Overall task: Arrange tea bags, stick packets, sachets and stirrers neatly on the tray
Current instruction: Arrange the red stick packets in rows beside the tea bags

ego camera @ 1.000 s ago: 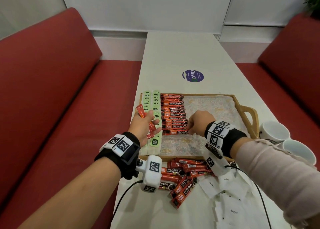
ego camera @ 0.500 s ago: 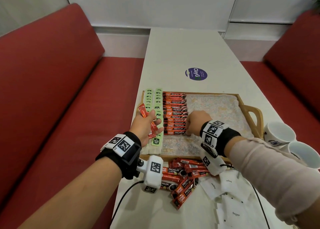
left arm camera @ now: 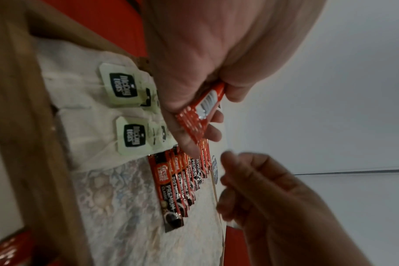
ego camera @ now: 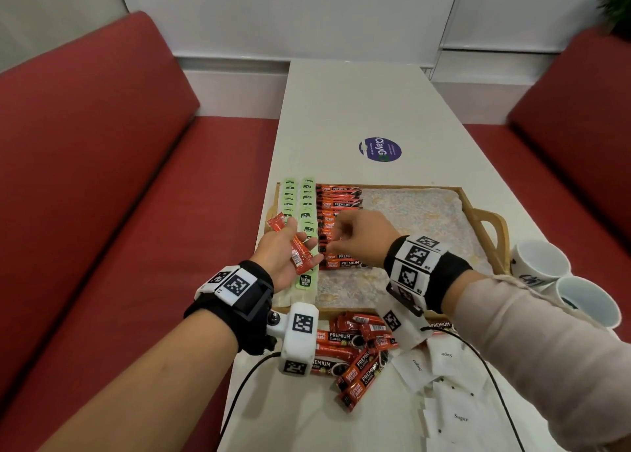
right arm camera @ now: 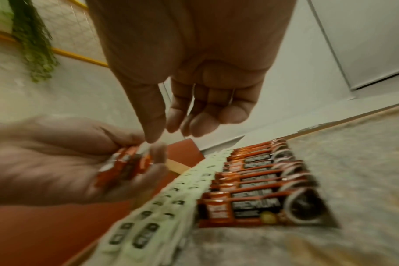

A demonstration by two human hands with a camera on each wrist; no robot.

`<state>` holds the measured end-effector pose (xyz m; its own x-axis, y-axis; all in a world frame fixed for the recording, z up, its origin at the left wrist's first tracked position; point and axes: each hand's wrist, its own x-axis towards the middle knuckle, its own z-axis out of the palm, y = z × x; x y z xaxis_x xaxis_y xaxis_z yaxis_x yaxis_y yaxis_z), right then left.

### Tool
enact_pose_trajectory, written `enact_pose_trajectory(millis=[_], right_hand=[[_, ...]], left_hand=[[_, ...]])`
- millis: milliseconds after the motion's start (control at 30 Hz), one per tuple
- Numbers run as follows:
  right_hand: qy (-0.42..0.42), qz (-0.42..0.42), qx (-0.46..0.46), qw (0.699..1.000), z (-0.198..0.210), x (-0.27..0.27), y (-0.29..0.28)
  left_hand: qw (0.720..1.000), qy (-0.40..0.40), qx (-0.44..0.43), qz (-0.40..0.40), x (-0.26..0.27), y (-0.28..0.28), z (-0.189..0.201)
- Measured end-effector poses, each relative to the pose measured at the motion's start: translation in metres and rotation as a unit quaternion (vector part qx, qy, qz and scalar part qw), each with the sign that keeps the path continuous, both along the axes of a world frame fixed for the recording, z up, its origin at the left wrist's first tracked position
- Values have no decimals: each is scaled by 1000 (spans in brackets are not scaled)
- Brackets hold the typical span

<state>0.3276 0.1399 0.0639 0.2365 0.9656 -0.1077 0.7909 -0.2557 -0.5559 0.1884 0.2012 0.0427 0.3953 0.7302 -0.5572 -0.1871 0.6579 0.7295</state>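
Note:
A wooden tray point(ego camera: 478, 212) lined with patterned cloth holds two columns of green tea bags point(ego camera: 308, 195) and beside them a column of red stick packets point(ego camera: 338, 205). My left hand point(ego camera: 273, 253) is palm up over the tray's left edge, with a few red stick packets point(ego camera: 297, 254) held in its curled fingers point(left arm camera: 213, 134). My right hand point(ego camera: 358, 236) hovers above the packet column, fingers loosely curled and holding nothing, its thumb point(right arm camera: 152, 126) pointing down toward the held packets point(right arm camera: 128, 162). No stirrers are in sight.
A loose pile of red stick packets point(ego camera: 355, 352) lies on the white table in front of the tray, with white sugar sachets point(ego camera: 447, 386) to its right. Two white cups point(ego camera: 541, 263) stand by the tray's right handle. Red benches flank the table.
My right hand has lifted off the near end of the packet column and moved left toward my left hand. My left hand still holds its packets in about the same place.

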Motion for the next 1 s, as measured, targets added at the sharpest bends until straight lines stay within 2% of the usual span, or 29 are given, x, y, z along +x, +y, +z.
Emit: enact_pose_trajectory(millis=[133,367,467,567,733,833,933,1000], right_hand=[[69,54,10,996,6,-29,-3],[31,32,7,999,5,-51,-4],[26,26,-6,999,4,-51,-7],[47,20,-22,998,0,-50,-10],[60,56,-26,996,-2,-49,-17],[60,59,-30,996,-2,-46,-19],[140,28,-38,989,-1,-41,-18],[209,10,-41,977,2,-37,-19]], left_hand=[[1000,1,9,-18,1,-4,2],[998,34,38,-41,-1,-15,5],[996,31,30,-76,-3,-18,6],[993,17,27,-114,-2,-20,5],[992,46,36,-114,-1,-27,6],[992,32,41,-115,-1,-27,0],[993,10,57,-101,-2,-29,2],[992,13,101,-71,-4,-29,5]])
